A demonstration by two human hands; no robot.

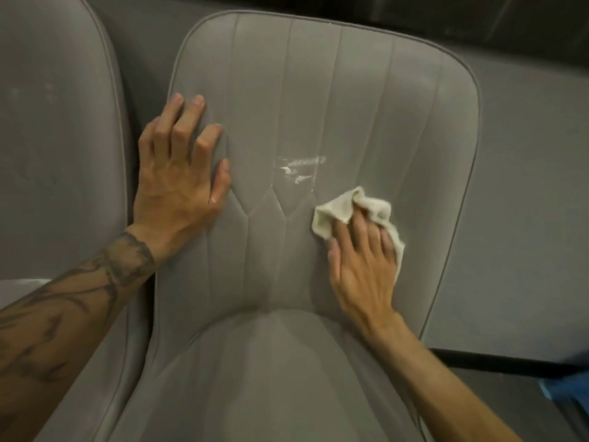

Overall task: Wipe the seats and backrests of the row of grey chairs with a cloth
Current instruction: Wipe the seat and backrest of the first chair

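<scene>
The cloth (357, 215), a small cream rag, is bunched under my right hand (363, 266) against the lower right part of the grey chair's backrest (350, 100). My right fingers (360, 224) lie spread over it and press it to the fabric, thumb along the left edge, so I am holding the rag down with a flat, clasping hand; its crumpled top and right side stick out past my fingertips. My right forearm comes up from the lower right across the seat (271, 378).

My left hand (178, 173) holds nothing. It rests palm-down, fingers splayed and slightly bent, on the left edge of the same backrest, with my tattooed forearm (63, 314) reaching in from the lower left.

Just up and left of the rag, near the middle of the backrest, sits a white smear (301, 169), apart from the cloth. A second grey chair (54, 122) stands just beside on the left. I can read no labels or writing anywhere.
</scene>
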